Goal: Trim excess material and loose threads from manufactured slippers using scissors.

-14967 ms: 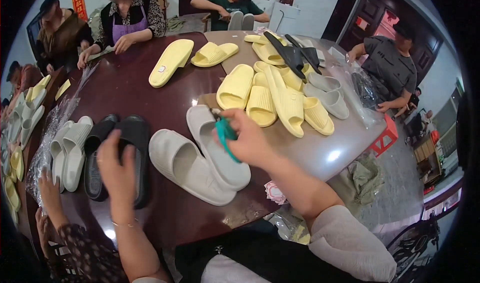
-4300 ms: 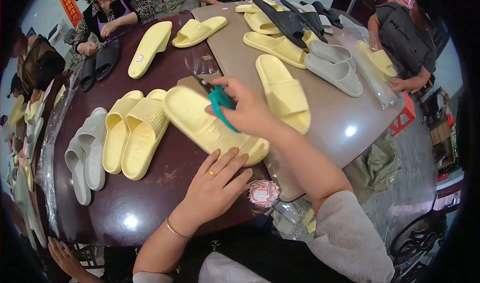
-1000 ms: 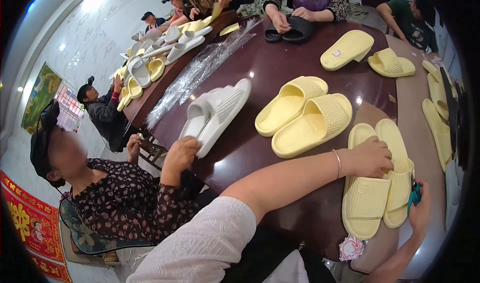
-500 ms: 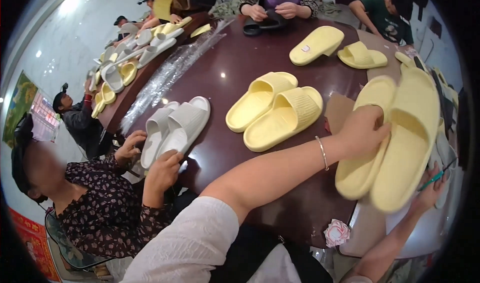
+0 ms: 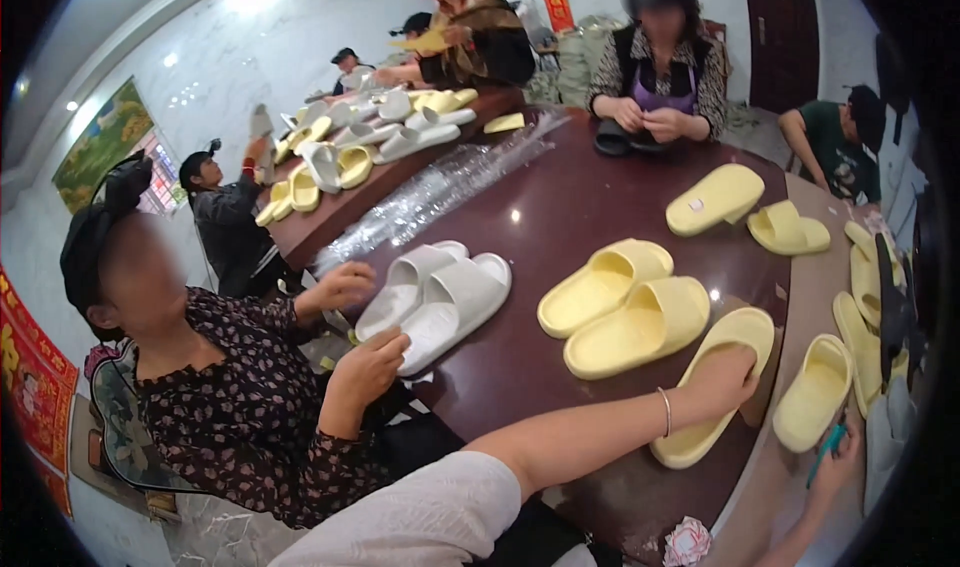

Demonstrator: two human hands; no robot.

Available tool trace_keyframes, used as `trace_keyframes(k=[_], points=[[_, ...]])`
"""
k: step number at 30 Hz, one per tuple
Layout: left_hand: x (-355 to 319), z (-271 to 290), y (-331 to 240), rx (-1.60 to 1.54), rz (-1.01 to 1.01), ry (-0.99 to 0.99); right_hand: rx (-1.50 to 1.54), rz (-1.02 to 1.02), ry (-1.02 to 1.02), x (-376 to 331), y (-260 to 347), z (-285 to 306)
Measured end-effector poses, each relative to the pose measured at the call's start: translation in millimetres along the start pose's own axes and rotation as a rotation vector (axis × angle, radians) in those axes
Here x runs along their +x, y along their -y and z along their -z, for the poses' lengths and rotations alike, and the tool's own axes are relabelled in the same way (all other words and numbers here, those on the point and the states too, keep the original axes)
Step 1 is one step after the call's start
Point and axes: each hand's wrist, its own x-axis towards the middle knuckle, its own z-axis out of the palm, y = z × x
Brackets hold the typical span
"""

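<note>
- Left hand lies flat on a yellow slipper, fingers spread over its strap, pressing, not gripping; the slipper sits on the brown table, just right of a yellow pair.
- Right hand is closed round a teal tool, beside another slipper.
- Best, I think, to pin the slipper firmly; keep the tool clear of my left fingers.

A pale yellow slipper lies sole down at the near right of the dark brown table, toe pointing far. Just to its right lies its partner slipper, open side up. A small teal tool sits near that one.
</note>
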Motion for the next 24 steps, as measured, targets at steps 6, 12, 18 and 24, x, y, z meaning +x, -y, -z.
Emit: trace_keyframes(k=[6,12,18,24], points=[[-29.4,0.4,20.4,0.201,-0.238,0.117,0.037,-0.051,-0.156,16.3,-24.3,12.3],[-41.4,-1.9,29.8,0.278,-0.291,0.098,-0.4,0.218,-0.104,18.7,-36.7,-21.5],[-43.5,32.9,45.1,0.227,-0.225,0.296,-0.506,0.149,-0.101,18.3,-4.8,-43.7],[-40.9,63.8,50.4,0.202,-0.073,0.351,-0.524,0.225,-0.029,-3.7,22.9,-28.3]])
